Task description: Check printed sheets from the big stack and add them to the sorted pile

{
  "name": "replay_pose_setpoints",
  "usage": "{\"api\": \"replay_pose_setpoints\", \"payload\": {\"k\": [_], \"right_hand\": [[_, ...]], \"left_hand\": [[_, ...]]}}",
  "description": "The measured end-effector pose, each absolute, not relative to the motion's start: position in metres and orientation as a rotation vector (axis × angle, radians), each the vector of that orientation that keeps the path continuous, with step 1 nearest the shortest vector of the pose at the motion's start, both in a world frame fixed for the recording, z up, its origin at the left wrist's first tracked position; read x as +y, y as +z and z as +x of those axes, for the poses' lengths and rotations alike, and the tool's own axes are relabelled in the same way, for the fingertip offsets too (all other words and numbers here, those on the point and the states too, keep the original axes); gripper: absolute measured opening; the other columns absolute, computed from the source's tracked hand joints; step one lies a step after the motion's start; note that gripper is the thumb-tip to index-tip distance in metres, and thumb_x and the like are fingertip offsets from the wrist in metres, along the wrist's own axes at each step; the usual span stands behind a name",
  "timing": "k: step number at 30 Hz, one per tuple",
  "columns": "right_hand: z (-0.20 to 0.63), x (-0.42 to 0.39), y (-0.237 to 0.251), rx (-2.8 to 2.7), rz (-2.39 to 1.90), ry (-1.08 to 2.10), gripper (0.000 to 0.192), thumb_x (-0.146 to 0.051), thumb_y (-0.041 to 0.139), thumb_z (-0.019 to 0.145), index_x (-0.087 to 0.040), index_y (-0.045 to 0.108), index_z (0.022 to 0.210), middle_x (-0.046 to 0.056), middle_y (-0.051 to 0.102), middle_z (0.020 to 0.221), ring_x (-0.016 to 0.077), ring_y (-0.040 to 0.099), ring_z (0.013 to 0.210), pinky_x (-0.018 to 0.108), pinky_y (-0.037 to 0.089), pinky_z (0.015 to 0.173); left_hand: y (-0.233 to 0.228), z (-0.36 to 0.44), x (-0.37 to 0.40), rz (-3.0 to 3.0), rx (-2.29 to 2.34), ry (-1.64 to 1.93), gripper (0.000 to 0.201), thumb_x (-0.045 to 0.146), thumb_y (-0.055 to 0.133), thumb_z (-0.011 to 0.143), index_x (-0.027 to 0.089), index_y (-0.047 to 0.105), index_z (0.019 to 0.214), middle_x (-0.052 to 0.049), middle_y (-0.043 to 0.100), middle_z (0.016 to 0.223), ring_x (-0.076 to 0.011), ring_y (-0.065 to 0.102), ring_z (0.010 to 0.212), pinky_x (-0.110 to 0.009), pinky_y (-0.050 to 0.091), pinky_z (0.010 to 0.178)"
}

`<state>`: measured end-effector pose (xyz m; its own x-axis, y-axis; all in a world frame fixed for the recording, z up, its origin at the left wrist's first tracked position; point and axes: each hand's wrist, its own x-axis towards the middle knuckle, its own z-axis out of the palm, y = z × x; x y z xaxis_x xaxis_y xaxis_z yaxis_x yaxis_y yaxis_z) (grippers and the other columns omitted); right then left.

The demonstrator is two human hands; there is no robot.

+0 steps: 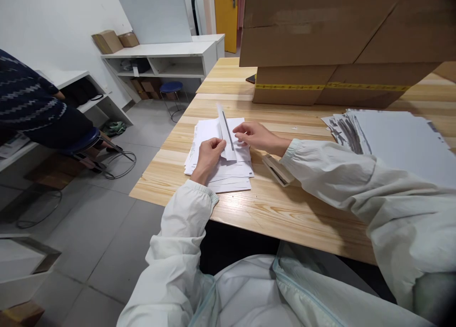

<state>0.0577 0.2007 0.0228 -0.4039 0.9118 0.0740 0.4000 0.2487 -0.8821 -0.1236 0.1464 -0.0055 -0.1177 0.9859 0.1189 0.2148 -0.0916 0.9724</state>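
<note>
Wooden table (278, 213) bears cardboard boxes (290, 84), contents hidden; left hand (209, 157) pinches paper strip (223, 130)

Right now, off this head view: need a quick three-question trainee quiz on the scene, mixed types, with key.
1. Which hand grips the white paper with the long dark line between its fingers?
2. True or false: as the camera sees it, the small tan object lies to the right of the paper stack under the hands.
3. Fill in: the printed tape on the brown cardboard beyond the hands is ____.

Key:
1. The left hand.
2. True.
3. Yellow.
</note>
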Motion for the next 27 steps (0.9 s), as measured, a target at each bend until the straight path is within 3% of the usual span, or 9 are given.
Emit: {"api": "replay_pose_setpoints", "payload": {"k": [5, 13, 18, 27], "right_hand": [[0.046, 0.191, 0.02, -1.707, -1.187, 1.51, 0.019, -0.016, 0.071, 0.085, -0.015, 0.064, 0.103, 0.003, 0.068, 0.081, 0.011, 0.065, 0.072, 0.022, 0.058, 0.065], [0.047, 0.186, 0.029, -1.645, -1.137, 1.577, 0.008, -0.018, 0.061, 0.094, -0.015, 0.063, 0.101, 0.005, 0.067, 0.085, 0.0123, 0.067, 0.075, 0.025, 0.06, 0.068], [0.045, 0.183, 0.033, -1.612, -1.148, 1.598, 0.016, -0.025, 0.051, 0.1, -0.013, 0.061, 0.097, 0.008, 0.067, 0.093, 0.0117, 0.066, 0.074, 0.026, 0.06, 0.07], [0.042, 0.18, 0.039, -1.588, -1.202, 1.602, 0.017, -0.023, 0.049, 0.101, -0.012, 0.061, 0.097, 0.009, 0.068, 0.091, 0.0116, 0.066, 0.072, 0.027, 0.059, 0.071]], "left_hand": [[-0.007, -0.124, 0.148, 1.381, 1.357, 1.28, 0.027, 0.042, 0.066, 0.08, 0.017, 0.065, 0.07, 0.002, 0.054, 0.061, -0.0103, 0.047, 0.059, -0.025, 0.04, 0.056], [-0.009, -0.124, 0.15, 1.385, 1.331, 1.298, 0.045, 0.06, 0.068, 0.077, 0.017, 0.063, 0.066, 0.002, 0.052, 0.058, -0.0097, 0.045, 0.056, -0.024, 0.034, 0.053], [-0.011, -0.125, 0.152, 1.384, 1.302, 1.326, 0.055, 0.068, 0.067, 0.075, 0.017, 0.053, 0.058, 0.004, 0.044, 0.054, -0.008, 0.038, 0.052, -0.023, 0.028, 0.05], [-0.013, -0.126, 0.153, 1.415, 1.298, 1.334, 0.055, 0.068, 0.064, 0.078, 0.017, 0.056, 0.059, 0.004, 0.041, 0.053, -0.0084, 0.036, 0.051, -0.024, 0.027, 0.049]]}}
